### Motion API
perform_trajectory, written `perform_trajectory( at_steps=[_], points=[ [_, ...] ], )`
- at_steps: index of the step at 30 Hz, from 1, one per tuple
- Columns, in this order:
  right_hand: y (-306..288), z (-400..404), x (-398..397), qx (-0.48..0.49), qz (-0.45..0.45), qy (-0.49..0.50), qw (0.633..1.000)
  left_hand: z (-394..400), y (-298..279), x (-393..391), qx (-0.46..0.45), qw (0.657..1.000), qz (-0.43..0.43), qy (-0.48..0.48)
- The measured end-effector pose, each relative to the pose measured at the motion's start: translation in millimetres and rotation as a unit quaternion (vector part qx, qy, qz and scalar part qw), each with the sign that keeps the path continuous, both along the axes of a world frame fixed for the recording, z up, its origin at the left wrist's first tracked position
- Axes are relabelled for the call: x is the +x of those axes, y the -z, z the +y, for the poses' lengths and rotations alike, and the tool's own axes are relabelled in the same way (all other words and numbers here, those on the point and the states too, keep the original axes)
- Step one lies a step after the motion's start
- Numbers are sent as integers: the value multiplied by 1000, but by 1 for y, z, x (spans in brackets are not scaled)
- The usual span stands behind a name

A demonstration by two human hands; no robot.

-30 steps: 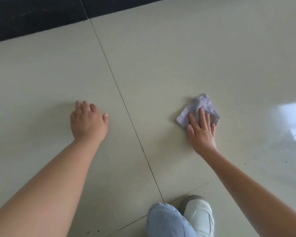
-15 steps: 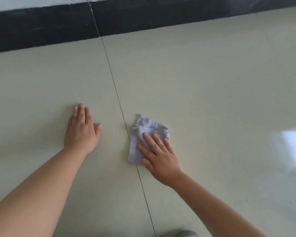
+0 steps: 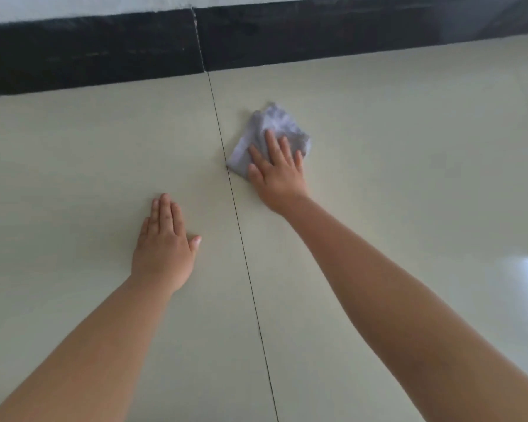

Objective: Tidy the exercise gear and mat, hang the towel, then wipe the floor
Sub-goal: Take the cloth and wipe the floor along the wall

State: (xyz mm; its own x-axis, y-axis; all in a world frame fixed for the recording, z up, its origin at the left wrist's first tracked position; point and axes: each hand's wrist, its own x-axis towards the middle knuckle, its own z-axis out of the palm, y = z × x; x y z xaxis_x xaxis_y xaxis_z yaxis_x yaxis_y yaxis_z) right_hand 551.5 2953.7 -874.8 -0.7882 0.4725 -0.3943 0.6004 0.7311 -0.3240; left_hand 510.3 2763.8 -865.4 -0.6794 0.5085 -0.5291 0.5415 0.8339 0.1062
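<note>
I see my right hand pressing flat on the grey cloth, fingers straight and released, not clenched. Since half a second ago the cloth has slid from astride the grout line to upper centre of the frame, just right of that line and nearer the black skirting. My left hand stays flat on the floor, fingers relaxed, at centre left.
</note>
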Motion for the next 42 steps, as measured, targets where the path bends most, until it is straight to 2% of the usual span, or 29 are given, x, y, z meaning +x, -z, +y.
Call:
perform_trajectory(
  at_steps=[3, 5, 6, 8, 10, 13, 15, 18, 23, 27, 29, 32, 35, 37, 38, 40, 42],
  points=[
    [-5, -34, 24, -20, 0, -119, 993, 4, -4, -2, -42, 999, -1, 7],
    [-3, -27, 67, -17, -13, -131, 991, 8, -11, -6, -82, 996, -19, 12],
    [-3, -15, 91, -16, -18, -106, 994, 10, -15, -9, -95, 995, -25, 18],
    [-5, 21, 134, 1, -38, -1, 999, 16, -21, -18, -88, 995, -20, 32],
    [-3, 68, 159, 41, -51, 147, 987, 23, -21, -25, -59, 997, -4, 47],
    [-6, 132, 144, 43, -45, 340, 939, 32, -13, -26, -23, 998, -28, 42],
    [-6, 161, 113, 37, -38, 380, 923, 33, -6, -26, -37, 998, -20, 49],
    [-4, 173, 51, 45, -35, 335, 940, 32, -4, -27, -54, 997, -14, 58],
    [1, 100, -39, 23, -22, 87, 996, 35, -3, -26, -64, 996, -20, 52],
    [6, 12, -21, 15, 2, -115, 993, 35, -4, -25, -24, 999, -24, 38],
    [4, -8, 21, -4, -13, -160, 987, 35, -4, -26, -36, 998, -28, 37],
    [13, 14, 95, 67, -17, -148, 987, 35, -6, -28, -71, 996, -29, 43],
    [9, 69, 127, 70, -67, -10, 995, 35, -7, -28, -71, 996, -35, 41],
    [1, 93, 111, 98, -55, 110, 988, 34, -6, -27, -68, 996, -32, 42],
    [-2, 99, 95, 79, -62, 151, 983, 34, -6, -27, -67, 996, -31, 41],
    [-2, 95, 52, 58, -56, 141, 987, 32, -5, -28, -64, 997, -29, 38],
    [-4, 63, 9, 17, -47, 55, 997, 32, -5, -28, -49, 998, -30, 35]
  ],
)
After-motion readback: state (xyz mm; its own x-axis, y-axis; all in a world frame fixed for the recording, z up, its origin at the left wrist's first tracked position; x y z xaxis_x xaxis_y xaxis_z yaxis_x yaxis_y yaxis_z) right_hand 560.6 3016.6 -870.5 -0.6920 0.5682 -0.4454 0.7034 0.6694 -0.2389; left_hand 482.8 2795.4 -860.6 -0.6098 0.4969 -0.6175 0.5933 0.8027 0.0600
